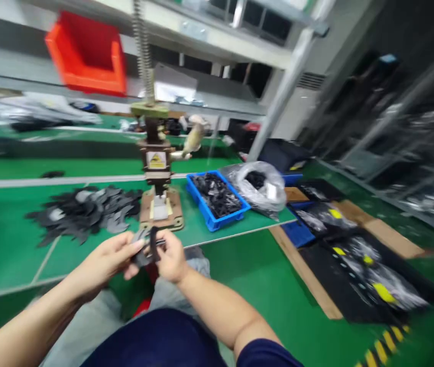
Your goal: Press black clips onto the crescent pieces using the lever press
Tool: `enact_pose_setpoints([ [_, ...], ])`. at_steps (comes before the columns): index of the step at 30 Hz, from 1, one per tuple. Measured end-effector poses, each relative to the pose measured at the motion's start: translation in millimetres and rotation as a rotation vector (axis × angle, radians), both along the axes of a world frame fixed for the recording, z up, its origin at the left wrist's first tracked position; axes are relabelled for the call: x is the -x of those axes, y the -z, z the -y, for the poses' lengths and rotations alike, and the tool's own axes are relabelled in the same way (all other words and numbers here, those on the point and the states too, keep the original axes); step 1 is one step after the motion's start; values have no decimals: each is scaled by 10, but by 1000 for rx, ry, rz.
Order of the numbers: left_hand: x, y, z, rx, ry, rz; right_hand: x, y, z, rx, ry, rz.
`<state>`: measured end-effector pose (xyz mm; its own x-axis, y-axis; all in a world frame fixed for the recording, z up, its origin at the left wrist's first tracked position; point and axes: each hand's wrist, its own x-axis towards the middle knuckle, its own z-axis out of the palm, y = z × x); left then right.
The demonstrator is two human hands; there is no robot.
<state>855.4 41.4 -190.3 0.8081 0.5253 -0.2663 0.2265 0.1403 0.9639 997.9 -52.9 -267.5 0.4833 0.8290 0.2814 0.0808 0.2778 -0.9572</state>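
In front of my lap, my left hand (119, 252) pinches a flat dark grey piece (140, 255) between thumb and fingers. Close beside it, my right hand (172, 256) is closed on a narrow black piece (153, 244), which lies against or just over the grey one. Blur hides how the two pieces meet. Just beyond my hands stands a hand press (158, 158) with a pale block (160, 208) on its base. A heap of flat grey and black pieces (90, 209) lies to its left. On its right is a blue tray (212, 224) of small black parts.
A clear plastic bag (274, 188) sits right of the tray at the green table's (232, 232) edge. A red bin (87, 76) is mounted above the table. Cardboard (308, 280) and bagged goods (385, 275) lie low on the right, near a metal post (281, 92).
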Motion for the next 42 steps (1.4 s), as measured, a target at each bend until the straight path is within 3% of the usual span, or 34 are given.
enact_pose_setpoints([
  [2,-73,-117,43,-102,-50,12,-85,20,5,4,-29,-26],
  [5,-147,-207,46,-123,-104,-24,-226,57,-34,-10,-73,-18],
  [10,-144,-185,-53,-27,-50,-48,-270,38,-79,-36,-74,66],
  [14,-171,-101,-341,60,47,12,-216,20,-210,-35,5,130],
  [18,-235,2,-726,21,80,53,-291,-50,-368,19,68,228],
  [22,-240,140,-1062,0,106,50,-416,-199,-476,63,57,499],
  [24,-209,181,-1173,-71,59,61,-437,-255,-538,53,63,677],
  [26,-166,170,-1235,-280,-67,91,-429,-286,-606,35,93,788],
  [29,-122,89,-1235,-645,-107,156,-391,-318,-692,13,120,902],
  [33,-159,50,-1127,-796,47,185,-328,-389,-697,-41,84,995],
  [39,-153,189,-854,-562,-50,167,-284,-471,-421,-88,96,971],
  [42,-62,255,-667,-264,-88,210,-314,-528,-235,-82,65,903],
])
